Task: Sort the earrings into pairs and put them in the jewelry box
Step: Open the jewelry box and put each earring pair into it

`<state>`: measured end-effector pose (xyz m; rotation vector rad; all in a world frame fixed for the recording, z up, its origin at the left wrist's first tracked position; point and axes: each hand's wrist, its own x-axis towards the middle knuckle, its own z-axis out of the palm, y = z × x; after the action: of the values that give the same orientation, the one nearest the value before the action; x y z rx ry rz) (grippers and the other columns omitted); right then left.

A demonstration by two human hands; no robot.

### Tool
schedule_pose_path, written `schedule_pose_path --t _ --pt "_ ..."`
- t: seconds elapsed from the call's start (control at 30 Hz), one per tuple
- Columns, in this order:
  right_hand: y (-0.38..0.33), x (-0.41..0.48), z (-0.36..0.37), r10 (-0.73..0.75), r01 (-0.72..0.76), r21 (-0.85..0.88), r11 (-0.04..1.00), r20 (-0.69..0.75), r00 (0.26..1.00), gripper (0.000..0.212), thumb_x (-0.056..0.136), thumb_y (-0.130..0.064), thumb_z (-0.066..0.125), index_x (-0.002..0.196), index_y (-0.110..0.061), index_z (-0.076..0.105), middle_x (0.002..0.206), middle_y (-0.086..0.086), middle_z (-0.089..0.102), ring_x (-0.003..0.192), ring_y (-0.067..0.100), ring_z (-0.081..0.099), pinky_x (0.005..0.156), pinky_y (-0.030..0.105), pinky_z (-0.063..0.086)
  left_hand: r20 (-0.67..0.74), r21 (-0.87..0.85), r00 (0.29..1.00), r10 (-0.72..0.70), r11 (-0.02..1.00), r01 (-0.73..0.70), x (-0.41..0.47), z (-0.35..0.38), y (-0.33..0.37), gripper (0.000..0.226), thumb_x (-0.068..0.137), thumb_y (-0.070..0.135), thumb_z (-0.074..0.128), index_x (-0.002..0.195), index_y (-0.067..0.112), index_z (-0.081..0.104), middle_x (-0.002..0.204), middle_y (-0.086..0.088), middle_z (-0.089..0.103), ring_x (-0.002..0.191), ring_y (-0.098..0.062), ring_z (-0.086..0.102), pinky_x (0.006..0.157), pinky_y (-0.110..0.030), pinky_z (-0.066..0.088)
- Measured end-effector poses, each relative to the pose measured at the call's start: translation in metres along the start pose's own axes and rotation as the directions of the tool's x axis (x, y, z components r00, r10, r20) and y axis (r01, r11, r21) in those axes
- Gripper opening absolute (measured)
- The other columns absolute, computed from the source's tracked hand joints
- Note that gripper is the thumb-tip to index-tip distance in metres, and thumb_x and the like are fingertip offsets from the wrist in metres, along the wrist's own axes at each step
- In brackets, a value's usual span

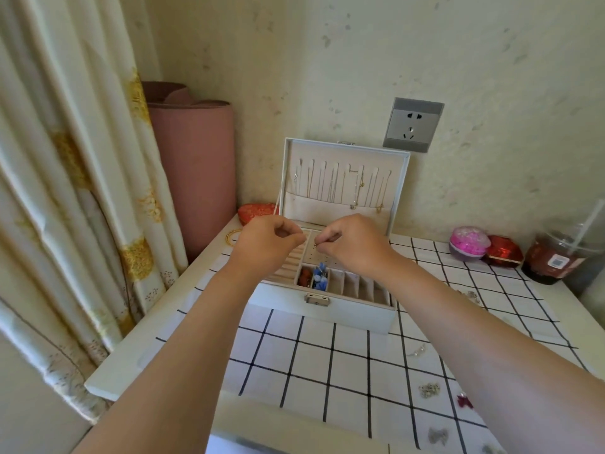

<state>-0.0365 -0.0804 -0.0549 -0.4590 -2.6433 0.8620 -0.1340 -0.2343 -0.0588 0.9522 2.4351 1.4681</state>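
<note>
We see the worktop (157, 342), under a checked cloth (327, 358), bearing the open jewelry box (347, 316). Above its tray the left hand (265, 245) has fingers curled and pinched; on what, we cannot tell. The right hand (355, 245) pinches a tiny earring (315, 246). Red earrings (305, 277) and blue earrings (320, 276) occupy adjacent front compartments. Loose earrings (429, 389) lie on the cloth.

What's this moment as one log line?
left hand: fingers curled, contents unseen | right hand: pinches earring | both over open jewelry box
</note>
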Motion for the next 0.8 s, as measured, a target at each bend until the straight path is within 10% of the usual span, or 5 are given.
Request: schedule_pose_path --t 0.43,0.8 --pt "0.007 0.012 0.01 -0.052 0.066 -0.131 0.989 0.105 0.993 0.01 0.09 -0.024 0.071 0.095 -0.029 0.078 0.1 -0.016 0.073 0.093 0.003 0.065 0.091 0.034 0.054 -0.011 -0.126 0.998 -0.069 0.99 0.067 0.006 0.004 -0.003 0.011 0.088 0.028 0.071 0.095 0.018 0.073 0.087 0.001 0.072 0.075 -0.01 0.064 0.067 -0.021 0.051" --pt "-0.011 0.007 -0.022 -0.02 0.043 0.374 0.926 -0.064 0.998 0.027 0.077 -0.018 0.085 0.102 -0.018 0.077 0.09 -0.002 0.076 0.053 -0.007 0.06 0.052 0.017 0.049 0.088 -0.482 0.967 -0.237 0.84 0.25 -0.002 0.013 0.02 0.011 0.088 0.029 0.072 0.095 0.021 0.075 0.091 0.004 0.076 0.073 -0.006 0.067 0.056 -0.017 0.048"
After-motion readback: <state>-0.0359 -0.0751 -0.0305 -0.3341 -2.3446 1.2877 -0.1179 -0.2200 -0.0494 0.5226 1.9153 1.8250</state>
